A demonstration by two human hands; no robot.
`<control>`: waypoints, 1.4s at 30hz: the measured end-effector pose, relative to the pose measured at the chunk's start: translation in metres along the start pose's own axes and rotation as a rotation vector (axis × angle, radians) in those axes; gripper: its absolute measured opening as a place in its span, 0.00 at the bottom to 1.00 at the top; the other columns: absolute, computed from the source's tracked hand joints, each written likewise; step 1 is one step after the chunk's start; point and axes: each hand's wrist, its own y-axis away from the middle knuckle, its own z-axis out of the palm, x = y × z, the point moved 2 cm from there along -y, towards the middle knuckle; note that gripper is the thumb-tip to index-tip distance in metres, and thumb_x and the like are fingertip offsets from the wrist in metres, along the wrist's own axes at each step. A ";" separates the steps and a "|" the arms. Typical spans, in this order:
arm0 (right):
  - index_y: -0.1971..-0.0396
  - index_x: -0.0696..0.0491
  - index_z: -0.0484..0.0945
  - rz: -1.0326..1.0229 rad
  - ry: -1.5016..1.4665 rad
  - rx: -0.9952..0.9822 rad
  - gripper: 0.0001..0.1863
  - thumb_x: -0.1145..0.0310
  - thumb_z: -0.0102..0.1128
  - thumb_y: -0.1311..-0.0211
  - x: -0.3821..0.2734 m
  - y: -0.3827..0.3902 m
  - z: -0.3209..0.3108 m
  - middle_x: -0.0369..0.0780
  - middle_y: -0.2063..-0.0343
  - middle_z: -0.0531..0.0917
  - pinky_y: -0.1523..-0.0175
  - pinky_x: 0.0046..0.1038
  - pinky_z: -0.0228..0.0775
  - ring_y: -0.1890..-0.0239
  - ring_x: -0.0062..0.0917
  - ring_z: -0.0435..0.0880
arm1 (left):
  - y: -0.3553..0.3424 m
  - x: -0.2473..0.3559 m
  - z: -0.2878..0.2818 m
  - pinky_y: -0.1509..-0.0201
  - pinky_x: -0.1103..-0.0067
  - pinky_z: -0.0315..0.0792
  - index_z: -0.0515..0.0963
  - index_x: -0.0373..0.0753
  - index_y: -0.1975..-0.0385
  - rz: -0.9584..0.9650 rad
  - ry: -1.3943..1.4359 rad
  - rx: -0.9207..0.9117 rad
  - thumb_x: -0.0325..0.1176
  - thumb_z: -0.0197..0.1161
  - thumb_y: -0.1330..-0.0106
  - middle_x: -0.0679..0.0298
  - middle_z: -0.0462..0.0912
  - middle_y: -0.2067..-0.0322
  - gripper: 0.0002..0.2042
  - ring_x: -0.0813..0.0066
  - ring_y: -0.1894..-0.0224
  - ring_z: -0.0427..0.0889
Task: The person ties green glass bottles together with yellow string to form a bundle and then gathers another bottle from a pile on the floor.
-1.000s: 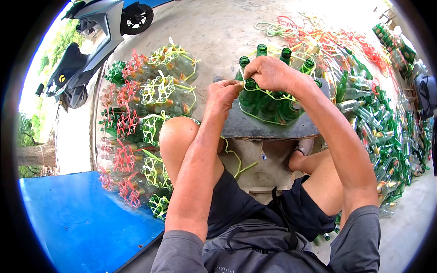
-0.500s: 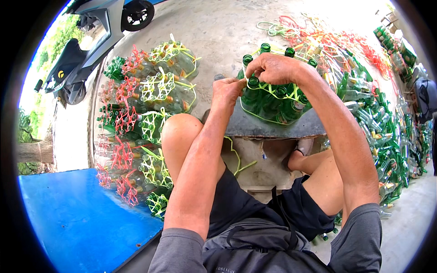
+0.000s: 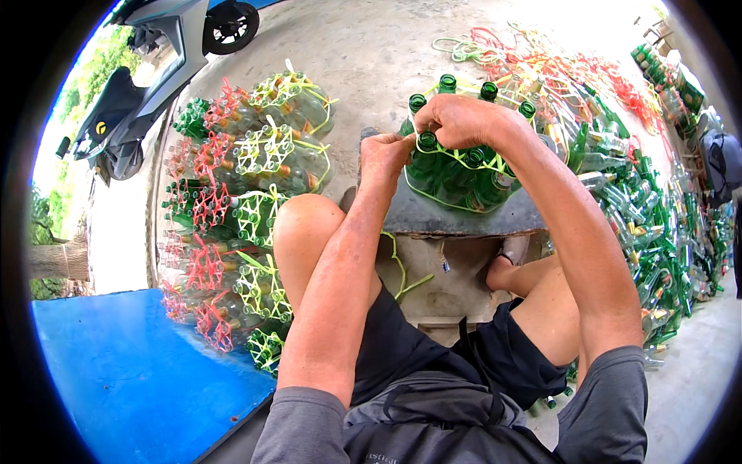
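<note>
Pinching the yellow-green strap [image 3: 421, 192] beside the near-left bottle neck: my left hand [image 3: 384, 158], thumb and forefinger pressed together. My right hand [image 3: 464, 122] arches over the necks, fingers curled, tips next to the left ones; knuckles hide its grip, so I cannot tell what it has hold of. Green bottles [image 3: 440, 178] stand grouped on the dark bench [image 3: 433, 224], strap around them. Loose bottles [image 3: 641, 224] heaped to my right.
</note>
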 end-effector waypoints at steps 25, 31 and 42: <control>0.76 0.60 0.79 0.030 0.317 0.401 0.07 0.71 0.63 0.48 -0.002 0.066 -0.026 0.46 0.62 0.78 0.46 0.39 0.72 0.53 0.42 0.79 | 0.012 0.023 0.000 0.77 0.81 0.53 0.88 0.35 0.67 0.147 0.132 -0.180 0.42 0.74 0.34 0.75 0.76 0.78 0.14 0.88 0.79 0.62; 0.70 0.60 0.78 0.073 0.382 0.489 0.07 0.71 0.58 0.42 0.004 0.069 -0.017 0.47 0.61 0.78 0.46 0.43 0.73 0.52 0.44 0.80 | 0.010 0.020 0.000 0.72 0.82 0.58 0.89 0.31 0.63 0.177 0.133 -0.196 0.39 0.70 0.31 0.75 0.78 0.76 0.14 0.87 0.75 0.67; 0.65 0.58 0.78 0.157 0.433 0.471 0.07 0.70 0.56 0.35 0.011 0.072 -0.014 0.48 0.59 0.79 0.48 0.46 0.75 0.51 0.45 0.82 | 0.011 0.020 0.002 0.71 0.80 0.64 0.86 0.27 0.69 0.199 0.104 -0.165 0.35 0.67 0.30 0.73 0.79 0.77 0.13 0.86 0.74 0.69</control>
